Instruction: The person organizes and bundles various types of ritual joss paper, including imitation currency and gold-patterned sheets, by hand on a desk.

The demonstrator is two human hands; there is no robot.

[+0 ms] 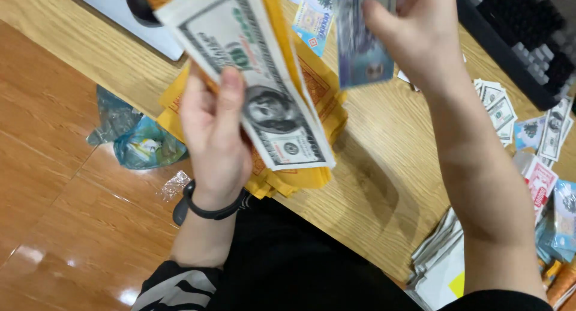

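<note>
Our left hand point(213, 137) clamps a stack of grey-green banknotes point(258, 83) above the yellow paper sheets point(318, 101) on the wooden desk point(384, 167); our right hand point(420, 29) pinches a bluish note point(360, 47) beside it.

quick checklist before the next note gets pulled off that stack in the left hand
1. Left hand grips the banknote stack, thumb on top: ok.
2. Yellow paper sheets behind the stack held together: ok.
3. Right hand holds the blue note: ok, though blurred.
4. Bare wooden table below the hands: ok.
5. Count of notes left in the stack: cannot tell.
</note>
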